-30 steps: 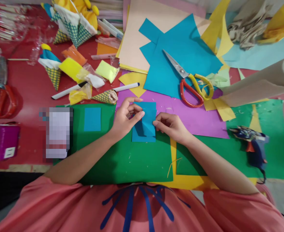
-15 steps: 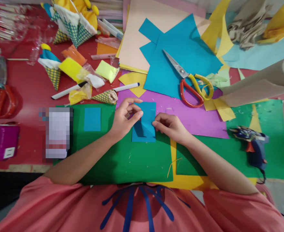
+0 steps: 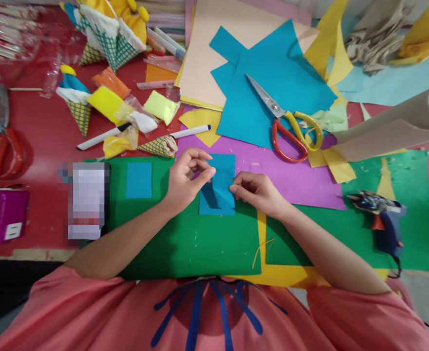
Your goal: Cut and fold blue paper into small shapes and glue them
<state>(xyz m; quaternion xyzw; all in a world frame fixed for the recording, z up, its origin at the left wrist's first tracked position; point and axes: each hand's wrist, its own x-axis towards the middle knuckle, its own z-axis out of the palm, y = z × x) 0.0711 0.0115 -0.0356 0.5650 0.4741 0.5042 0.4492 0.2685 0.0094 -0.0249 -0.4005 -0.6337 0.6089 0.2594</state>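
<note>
A small blue paper rectangle [image 3: 224,200] lies on the green sheet [image 3: 200,243], with a crease or curve and a dark shadow on its surface. My right hand [image 3: 256,192] pinches its right edge between thumb and finger. Over its upper left part is my left hand [image 3: 188,178], fingers curled and thumb close to the fingertips. What sits in that left pinch, if anything, is too small to make out. Left of this hand lies a second blue rectangle [image 3: 139,180], flat on the green.
Scissors [image 3: 280,114] rest on a larger blue sheet [image 3: 269,63]. A glue gun [image 3: 386,224] lies at the right, near a rolled paper [image 3: 390,124]. Left are a blurred-out phone-like object [image 3: 88,200], markers [image 3: 190,131], clay packets [image 3: 108,105] and other scissors [image 3: 4,136].
My left hand has shifted very slightly to the left. The right hand and the blue paper look unchanged.
</note>
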